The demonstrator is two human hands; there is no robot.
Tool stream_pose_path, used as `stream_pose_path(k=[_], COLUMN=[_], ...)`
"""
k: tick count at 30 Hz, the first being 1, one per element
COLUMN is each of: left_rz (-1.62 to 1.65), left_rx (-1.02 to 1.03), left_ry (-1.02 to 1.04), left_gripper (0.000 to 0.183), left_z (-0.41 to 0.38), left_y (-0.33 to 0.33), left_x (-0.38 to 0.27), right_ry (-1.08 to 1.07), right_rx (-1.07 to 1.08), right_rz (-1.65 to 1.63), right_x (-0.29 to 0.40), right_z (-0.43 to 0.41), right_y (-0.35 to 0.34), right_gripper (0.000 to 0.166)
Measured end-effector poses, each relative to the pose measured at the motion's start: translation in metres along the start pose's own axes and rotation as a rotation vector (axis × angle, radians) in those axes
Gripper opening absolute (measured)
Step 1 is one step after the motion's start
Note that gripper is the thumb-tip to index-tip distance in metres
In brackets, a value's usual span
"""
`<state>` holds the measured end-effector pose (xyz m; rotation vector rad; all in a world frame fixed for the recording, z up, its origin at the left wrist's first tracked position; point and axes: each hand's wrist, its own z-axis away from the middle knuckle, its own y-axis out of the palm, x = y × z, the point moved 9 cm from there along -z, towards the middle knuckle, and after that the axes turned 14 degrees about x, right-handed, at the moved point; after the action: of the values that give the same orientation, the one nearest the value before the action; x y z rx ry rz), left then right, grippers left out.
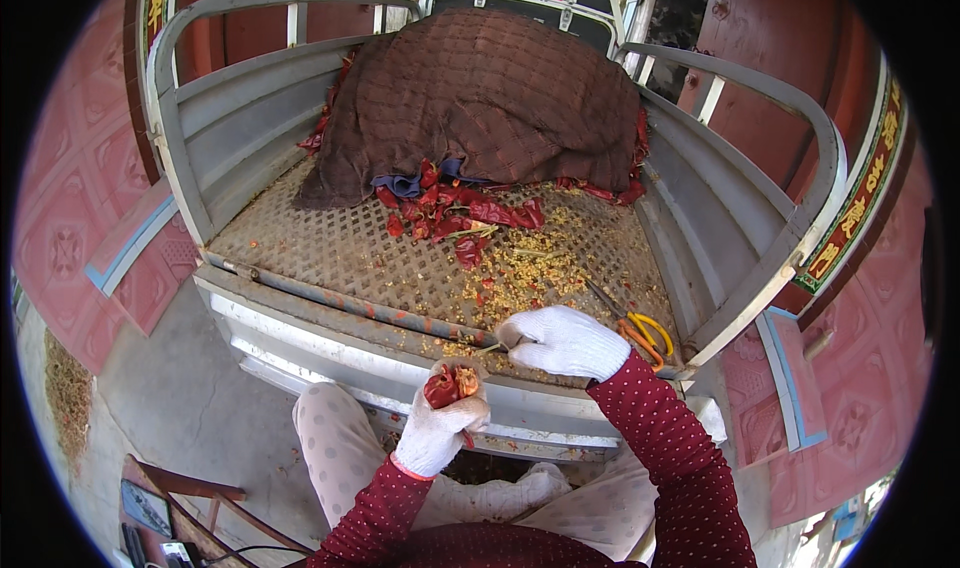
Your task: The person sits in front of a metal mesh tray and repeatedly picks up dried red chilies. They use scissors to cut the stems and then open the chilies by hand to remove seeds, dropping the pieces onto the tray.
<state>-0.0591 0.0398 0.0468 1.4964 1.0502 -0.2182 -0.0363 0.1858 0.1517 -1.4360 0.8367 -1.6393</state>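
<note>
My left hand [441,425], in a white knit glove, is closed around a dried red chili pepper [441,389] whose end shows an orange, open inside. Up and to the right of it, my right hand [562,343], also gloved, pinches a thin pale stem [487,349] over the edge of the truck bed. Scissors [641,331] with orange and yellow handles lie just beyond the right wrist. Loose dried red chilies [487,211] are heaped on the textured metal floor, and yellow seeds [517,279] are scattered between them and my right hand.
A brown quilted cloth [487,102] covers a large mound with chilies poking out at its edges. Metal side walls [720,200] and rails enclose the bed. At the lower left stands a wooden chair [184,485] with a phone [146,506] and a cable on it.
</note>
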Motion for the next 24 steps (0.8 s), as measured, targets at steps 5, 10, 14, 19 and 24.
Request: stream_pose_path(k=[5, 10, 14, 19, 24], left_rz=[0.152, 0.1, 0.094, 0.071, 0.186], left_rx=[0.04, -0.022, -0.126, -0.182, -0.114], left_ry=[0.09, 0.115, 0.103, 0.076, 0.098], left_gripper=[0.014, 0.017, 0.022, 0.024, 0.033], left_z=[-0.001, 0.003, 0.009, 0.011, 0.005], left_y=[-0.015, -0.026, -0.032, -0.031, -0.032], left_x=[-0.005, -0.012, -0.014, -0.017, -0.002], right_ry=[0.159, 0.383, 0.461, 0.443, 0.244], right_rx=[-0.145, -0.299, -0.262, -0.257, -0.191], right_rz=[0.291, 0.283, 0.206, 0.003, -0.729], right_x=[-0.018, -0.044, -0.05, -0.064, -0.079], right_z=[-0.05, -0.111, -0.128, -0.095, -0.045], right_y=[-0.03, -0.031, -0.028, -0.035, -0.02], right_gripper=[0.045, 0.053, 0.046, 0.035, 0.022])
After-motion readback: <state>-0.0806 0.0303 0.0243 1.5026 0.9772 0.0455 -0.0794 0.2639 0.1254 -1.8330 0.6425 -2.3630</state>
